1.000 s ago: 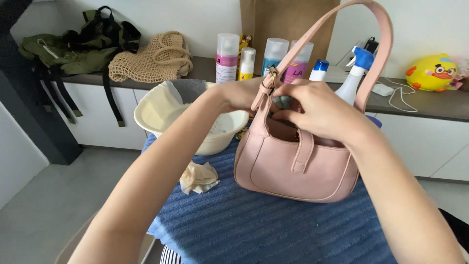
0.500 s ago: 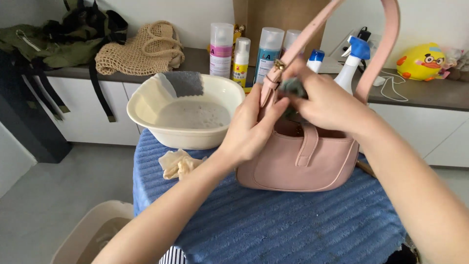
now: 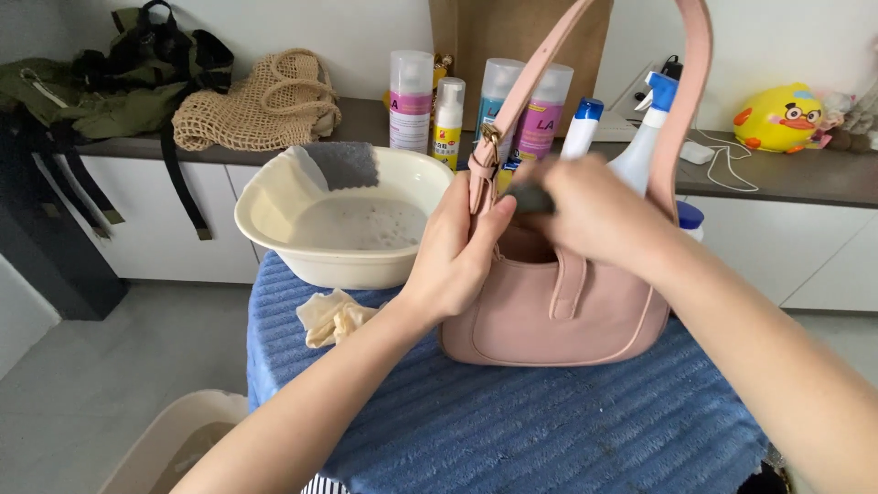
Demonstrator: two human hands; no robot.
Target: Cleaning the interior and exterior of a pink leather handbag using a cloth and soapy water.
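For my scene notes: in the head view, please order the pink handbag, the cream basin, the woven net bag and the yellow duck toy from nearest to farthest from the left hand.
1. Pink handbag: under the left hand.
2. Cream basin: just left, on the blue towel.
3. Woven net bag: back left, on the counter.
4. Yellow duck toy: far right, on the counter.

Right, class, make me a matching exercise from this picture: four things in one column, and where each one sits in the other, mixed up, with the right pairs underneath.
Things:
1. pink handbag
2. grey cloth
3. crumpled cream rag
4. yellow duck toy

Places:
A. far right of the counter
B. upright on the blue towel, steadied by the left hand
C. draped over the basin rim
D. on the towel, in front of the basin

Pairs: 1-B, 2-C, 3-D, 4-A
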